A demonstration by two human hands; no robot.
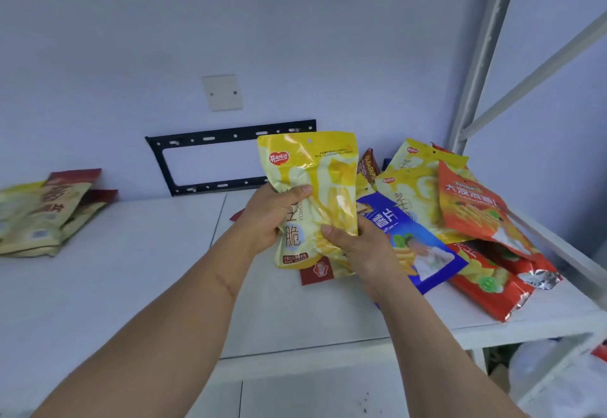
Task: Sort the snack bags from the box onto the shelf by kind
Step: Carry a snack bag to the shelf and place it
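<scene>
Both hands, left hand (274, 217) and right hand (353, 242), are gripping a yellow snack bag (312, 194) at centre frame above the shelf (131, 269). It looks light, crinkly and slippery, so holding its edges seems safest.

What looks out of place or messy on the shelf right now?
The right-hand heap is unsorted: yellow, blue and orange-red snack bags overlap at odd angles. One orange-red foil bag juts over the white shelf's front edge. The small stack at far left lies tidier. No spill shows.
</scene>
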